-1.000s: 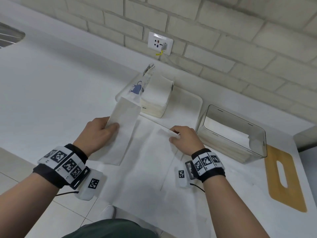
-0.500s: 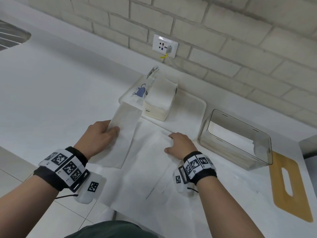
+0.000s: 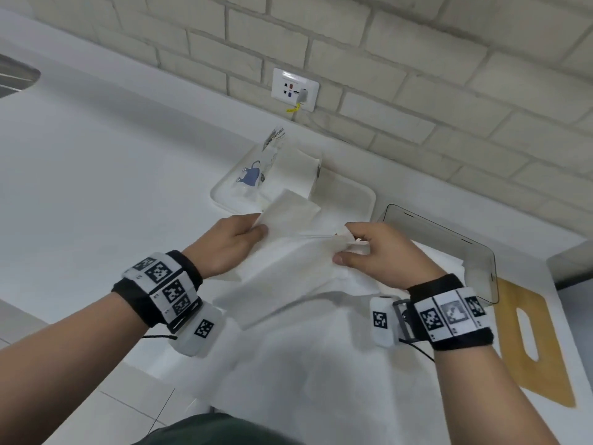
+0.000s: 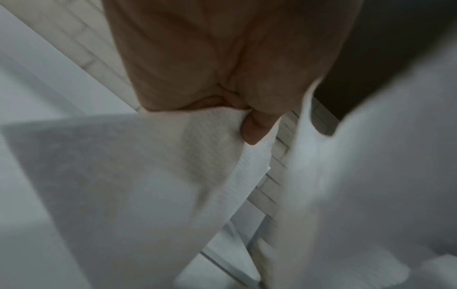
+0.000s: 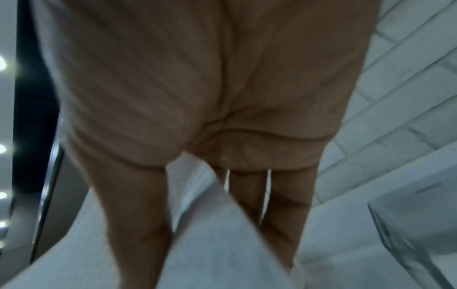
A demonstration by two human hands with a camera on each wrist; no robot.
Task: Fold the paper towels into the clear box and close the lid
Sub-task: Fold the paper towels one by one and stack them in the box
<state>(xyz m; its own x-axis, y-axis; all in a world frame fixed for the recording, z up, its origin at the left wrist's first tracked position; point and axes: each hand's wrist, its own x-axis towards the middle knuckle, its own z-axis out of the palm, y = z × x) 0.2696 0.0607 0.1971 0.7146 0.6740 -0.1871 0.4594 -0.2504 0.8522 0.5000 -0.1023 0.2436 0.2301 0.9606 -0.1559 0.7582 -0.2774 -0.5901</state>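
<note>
On the white counter (image 3: 96,175), the clear plastic box (image 3: 449,252) waits lidless near the right edge. The white paper towel sheet (image 3: 288,274), flat a moment ago, now lifts mid-counter: left hand (image 3: 224,245) and right hand (image 3: 382,255) each pinch it, starting a fold.

Black wristbands (image 3: 160,289); seemingly 2 marker-tagged

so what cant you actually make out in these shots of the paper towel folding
- Left hand fingertips: in the head view, tucked under the paper towel it pinches.
- Right hand grip: the right wrist view is motion-blurred; fingertips vanish behind the sheet.
- Clear box contents: head view, partly behind the right hand, walls glare.
- Print on the towel package: too small to read.
</note>
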